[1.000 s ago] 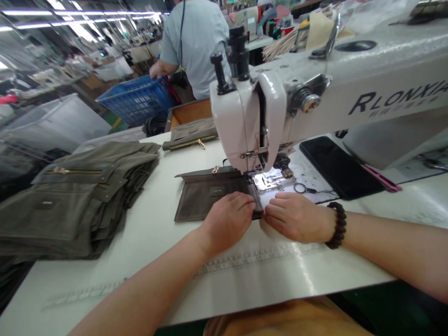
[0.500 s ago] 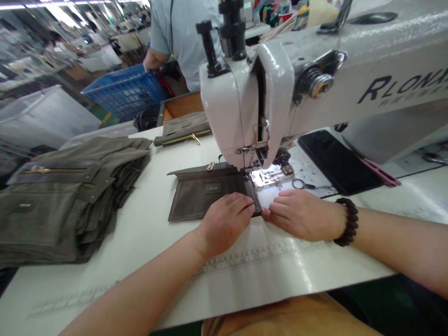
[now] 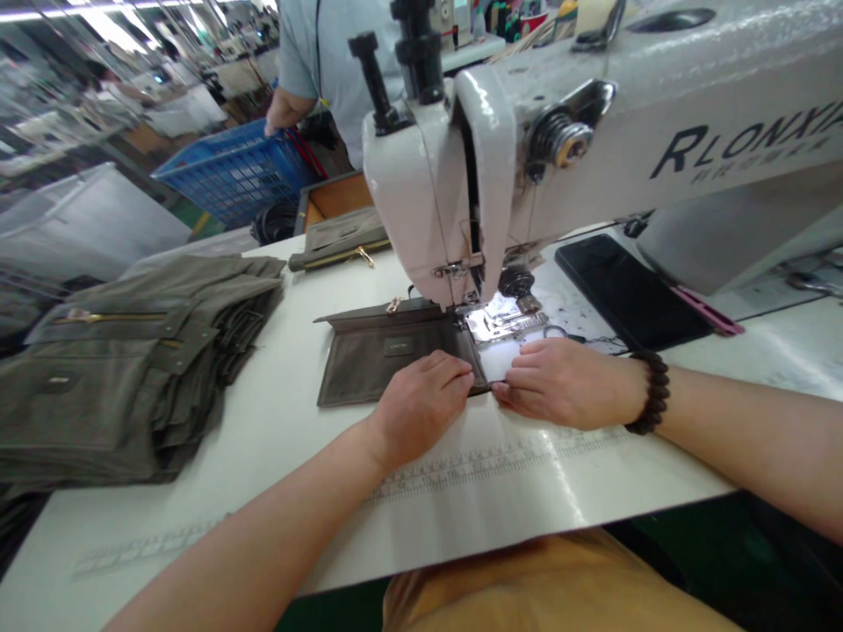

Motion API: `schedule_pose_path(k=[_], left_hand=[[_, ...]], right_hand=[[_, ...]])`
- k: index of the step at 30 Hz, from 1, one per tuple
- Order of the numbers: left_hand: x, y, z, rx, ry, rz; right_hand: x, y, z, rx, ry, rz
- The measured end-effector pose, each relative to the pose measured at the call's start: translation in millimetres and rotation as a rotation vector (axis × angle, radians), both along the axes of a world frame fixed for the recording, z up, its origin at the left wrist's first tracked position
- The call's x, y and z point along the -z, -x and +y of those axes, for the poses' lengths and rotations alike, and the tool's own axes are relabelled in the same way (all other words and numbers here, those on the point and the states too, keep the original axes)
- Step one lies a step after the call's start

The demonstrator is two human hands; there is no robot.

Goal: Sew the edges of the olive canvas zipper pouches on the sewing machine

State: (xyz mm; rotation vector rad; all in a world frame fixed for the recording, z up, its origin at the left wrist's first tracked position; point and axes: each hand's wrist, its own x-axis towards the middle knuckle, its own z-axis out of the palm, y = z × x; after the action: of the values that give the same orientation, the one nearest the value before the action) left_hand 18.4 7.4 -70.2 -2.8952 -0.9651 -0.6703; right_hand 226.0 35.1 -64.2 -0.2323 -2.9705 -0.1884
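A dark olive fabric bag panel [image 3: 359, 369] lies on the white table, its right edge under the needle area of the sewing machine [image 3: 435, 202]. It bears a small label and a gold zipper pull [image 3: 393, 305] at its folded top. My left hand [image 3: 427, 399] rests on the panel's lower right part, fingers together and curled onto the cloth. At the bottom right corner, my right hand [image 3: 559, 384] pinches the panel's edge with closed fingertips; its thumb is mostly hidden. The metal needle plate [image 3: 504, 323] shines under the machine's lamp.
Stacked olive bag pieces [image 3: 125, 377] lie at left. Another zippered piece [image 3: 342, 237] sits behind the panel. A black phone [image 3: 632, 290] and a pink tool [image 3: 711, 312] lie right of the needle. Beyond, a person's hand [image 3: 286, 110] touches a blue crate [image 3: 230, 175].
The view has shifted slightly, with the machine appearing further left. Both hands stay at the panel's right edge, and the panel has moved only slightly, if at all.
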Motion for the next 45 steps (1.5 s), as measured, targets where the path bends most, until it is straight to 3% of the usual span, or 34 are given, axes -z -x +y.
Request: schedule_pose_path(k=[7,16,28,45], left_hand=[[-0.3,0.9,-0.7,0.016,-0.029,0.066],[7.2,14.7,0.9,0.091,-0.043,0.062],[4.5,17.0,30.8,0.092,-0.026,0.094],[6.8,16.7,62.3,-0.008,-0.083,0.068]], right_hand=[[0.1,1.6,-2.8,0.092,-0.02,0.119],[5.0,3.2,-7.7,0.155,0.017,-0.03],[3.1,13.2,1.0,0.409,0.142,0.0],[4.0,14.5,1.5,0.403,0.137,0.032]])
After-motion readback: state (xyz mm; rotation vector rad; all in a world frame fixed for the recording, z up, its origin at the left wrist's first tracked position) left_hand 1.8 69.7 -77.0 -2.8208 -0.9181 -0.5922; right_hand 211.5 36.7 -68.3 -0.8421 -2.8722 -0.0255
